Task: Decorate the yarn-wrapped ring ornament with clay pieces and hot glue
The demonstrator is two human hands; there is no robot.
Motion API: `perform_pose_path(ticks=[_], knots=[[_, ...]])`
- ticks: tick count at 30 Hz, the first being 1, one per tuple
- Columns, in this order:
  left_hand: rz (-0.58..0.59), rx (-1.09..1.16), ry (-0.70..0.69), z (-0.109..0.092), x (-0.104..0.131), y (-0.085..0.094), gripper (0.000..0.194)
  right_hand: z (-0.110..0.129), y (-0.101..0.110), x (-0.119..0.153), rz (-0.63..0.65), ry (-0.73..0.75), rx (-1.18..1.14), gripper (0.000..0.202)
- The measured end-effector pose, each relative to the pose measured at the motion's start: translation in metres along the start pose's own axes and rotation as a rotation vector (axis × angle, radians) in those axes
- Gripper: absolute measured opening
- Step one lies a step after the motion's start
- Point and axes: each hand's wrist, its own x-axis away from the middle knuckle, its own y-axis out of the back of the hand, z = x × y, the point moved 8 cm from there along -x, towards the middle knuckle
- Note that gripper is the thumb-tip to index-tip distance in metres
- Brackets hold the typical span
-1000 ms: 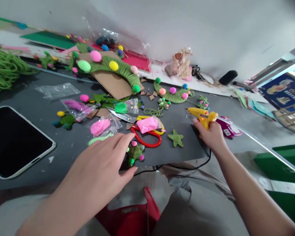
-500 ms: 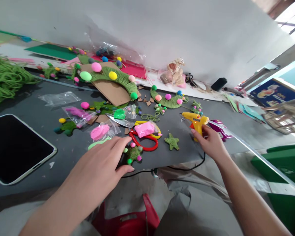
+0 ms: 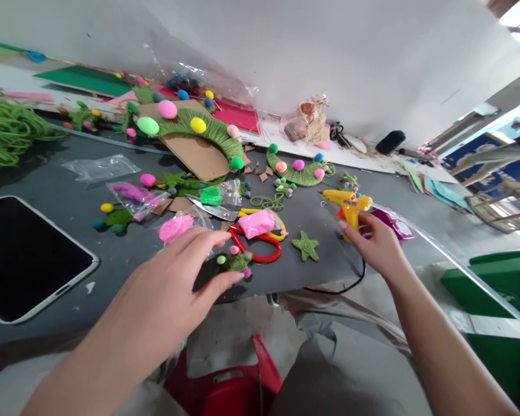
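My left hand (image 3: 164,277) has thumb and fingers apart beside a small green yarn star with coloured balls (image 3: 237,261). The thumb reaches along the star's near side; whether it touches is hard to see. In my right hand (image 3: 379,245) is the handle of a yellow glue gun (image 3: 350,208), nozzle pointing left, with a clear glue stick (image 3: 433,245) sticking out behind. A plain green star (image 3: 305,247) lies between the hands. Scissors with red and yellow handles (image 3: 266,254) lie beyond the decorated star, a bag of pink clay (image 3: 257,223) resting on them.
A tablet (image 3: 30,260) lies at the left, green yarn (image 3: 13,133) behind it. Further back are a yarn-wrapped arc with coloured balls (image 3: 216,134) and a smaller arc (image 3: 301,174). A purple packet (image 3: 396,224) lies behind my right hand. The black cord (image 3: 344,289) hangs over the table edge.
My left thumb has moved right along the near side of the decorated star, and the hand is spread wider. My right hand keeps hold of the glue gun. The view has shifted slightly.
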Motion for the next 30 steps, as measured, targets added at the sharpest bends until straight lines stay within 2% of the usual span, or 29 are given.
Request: perform_pose_path(ticks=[6, 13, 15, 18, 23, 25, 26, 28, 30], knots=[[-0.166, 0.022, -0.008, 0.001, -0.010, 0.022, 0.019, -0.011, 0.005, 0.000, -0.058, -0.102, -0.077, 0.064], [-0.302, -0.043, 0.020, 0.013, -0.035, 0.037, 0.019, -0.009, 0.022, 0.013, -0.130, -0.177, -0.073, 0.053], [-0.281, -0.092, 0.032, 0.015, -0.050, 0.037, 0.024, -0.004, 0.026, 0.017, -0.115, -0.179, -0.071, 0.052], [-0.174, -0.186, 0.024, 0.017, -0.074, 0.029, 0.035, 0.004, 0.027, 0.024, -0.070, -0.152, -0.089, 0.053], [-0.055, -0.243, 0.022, 0.022, -0.096, 0.013, 0.048, 0.035, 0.011, 0.040, 0.102, -0.033, -0.165, 0.051], [-0.024, -0.255, 0.025, 0.026, -0.099, 0.008, 0.051, 0.058, 0.000, 0.047, 0.196, 0.097, -0.198, 0.034], [-0.019, -0.259, 0.027, 0.027, -0.100, 0.007, 0.051, 0.070, -0.006, 0.050, 0.239, 0.181, -0.182, 0.031], [-0.019, -0.267, 0.030, 0.030, -0.101, 0.006, 0.049, 0.088, -0.017, 0.053, 0.317, 0.308, -0.119, 0.044], [-0.025, -0.270, 0.026, 0.031, -0.102, 0.007, 0.048, 0.099, -0.025, 0.054, 0.351, 0.371, -0.069, 0.051]])
